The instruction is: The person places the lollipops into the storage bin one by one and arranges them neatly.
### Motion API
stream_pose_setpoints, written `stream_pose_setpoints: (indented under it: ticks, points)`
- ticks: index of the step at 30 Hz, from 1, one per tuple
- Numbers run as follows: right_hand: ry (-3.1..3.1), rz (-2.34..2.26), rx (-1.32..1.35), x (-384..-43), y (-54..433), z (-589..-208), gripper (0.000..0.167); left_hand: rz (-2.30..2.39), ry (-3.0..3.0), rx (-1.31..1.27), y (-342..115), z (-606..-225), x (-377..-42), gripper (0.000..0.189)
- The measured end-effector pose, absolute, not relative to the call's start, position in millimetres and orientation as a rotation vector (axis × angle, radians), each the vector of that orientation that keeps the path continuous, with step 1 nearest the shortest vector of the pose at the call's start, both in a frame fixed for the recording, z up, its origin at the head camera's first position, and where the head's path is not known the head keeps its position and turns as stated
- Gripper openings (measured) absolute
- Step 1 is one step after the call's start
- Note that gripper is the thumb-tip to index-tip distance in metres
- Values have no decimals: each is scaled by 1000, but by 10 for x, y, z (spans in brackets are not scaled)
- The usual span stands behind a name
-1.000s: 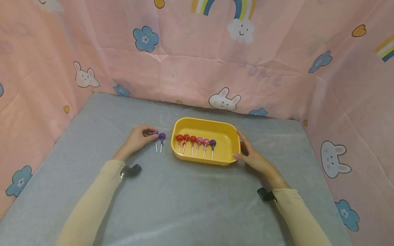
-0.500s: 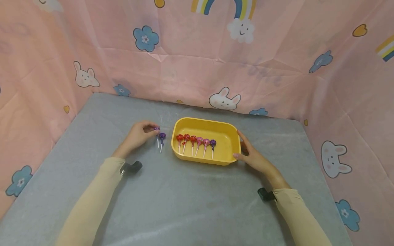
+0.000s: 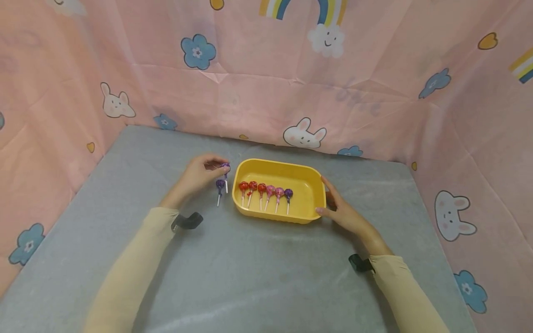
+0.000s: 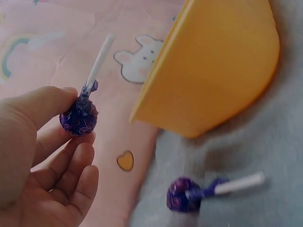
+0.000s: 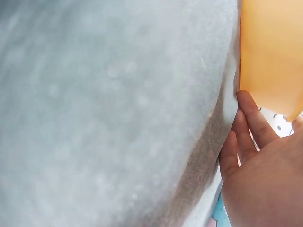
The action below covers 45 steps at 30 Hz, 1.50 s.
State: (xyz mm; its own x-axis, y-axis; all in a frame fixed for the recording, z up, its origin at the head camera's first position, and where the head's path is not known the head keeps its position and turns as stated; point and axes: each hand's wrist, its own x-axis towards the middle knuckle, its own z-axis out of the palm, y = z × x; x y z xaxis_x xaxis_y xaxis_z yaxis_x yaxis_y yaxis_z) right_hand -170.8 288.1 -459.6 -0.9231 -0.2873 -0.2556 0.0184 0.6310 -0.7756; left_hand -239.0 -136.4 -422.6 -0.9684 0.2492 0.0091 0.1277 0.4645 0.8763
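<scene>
My left hand (image 3: 200, 175) pinches a purple-wrapped lollipop (image 4: 78, 118) by its head between thumb and fingers, its white stick pointing away from the palm. It is just left of a yellow plastic tray (image 3: 308, 218). Another purple lollipop (image 3: 220, 184) lies on the table below that hand. Inside the tray, a row holds red lollipops (image 3: 252, 185), pink lollipops (image 3: 279, 192) and one purple lollipop (image 3: 288, 193). At the tray's right end my right hand (image 3: 343, 215) holds the wall, thumb at the rim and fingers (image 5: 255, 120) against the outside.
A grey cloth-like surface (image 3: 266, 277) covers the table. Pink curtains (image 3: 250, 92) printed with rabbits, flowers and rainbows stand behind and at both sides. Each wrist wears a dark camera mount (image 3: 187, 221). The tray's right half has bare floor.
The left hand has lifted one purple lollipop from beside the other and carried it right and away, toward the tray's left end. The right hand and tray stay put.
</scene>
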Motion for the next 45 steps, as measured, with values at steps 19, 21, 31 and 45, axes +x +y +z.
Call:
stream_pose_setpoints:
  ticks: [19,21,31,45]
  points:
    - [2504,-1180,-193,-1694,2864,-4562,95,1600,2457,554,-731,-4067,-2410,30]
    - [2500,-1183,-194,-1694,2861,-4559,95,1599,2445,576,-676,-4068,-2421,30]
    - [2506,-1177,-175,-1706,2860,-4578,94,1567,2442,701,-386,-4055,-2432,30]
    - [2508,-1162,-156,-1698,2837,-4549,94,1488,2396,793,7,-4087,-2440,28]
